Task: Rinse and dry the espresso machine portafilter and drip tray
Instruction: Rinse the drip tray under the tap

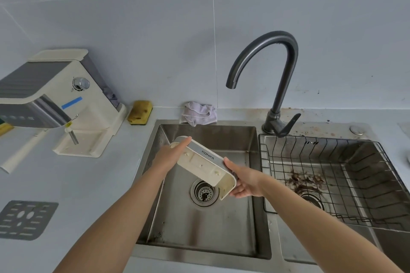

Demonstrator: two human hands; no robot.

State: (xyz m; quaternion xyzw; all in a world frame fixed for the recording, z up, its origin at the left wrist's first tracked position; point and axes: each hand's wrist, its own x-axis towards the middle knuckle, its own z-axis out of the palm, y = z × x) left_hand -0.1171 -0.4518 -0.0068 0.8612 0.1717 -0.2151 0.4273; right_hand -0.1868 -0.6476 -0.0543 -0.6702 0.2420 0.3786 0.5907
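— Which step are we on?
— The tray point(205, 163). We hold it tilted over the left sink point(199, 224), with our left hand point(170, 155) clasping its upper end and our right hand point(244, 180) gripping the lower end.
— Next?
— The tap point(286, 68) looks dry. We'd free one hand to open it, then rinse the tray under it.
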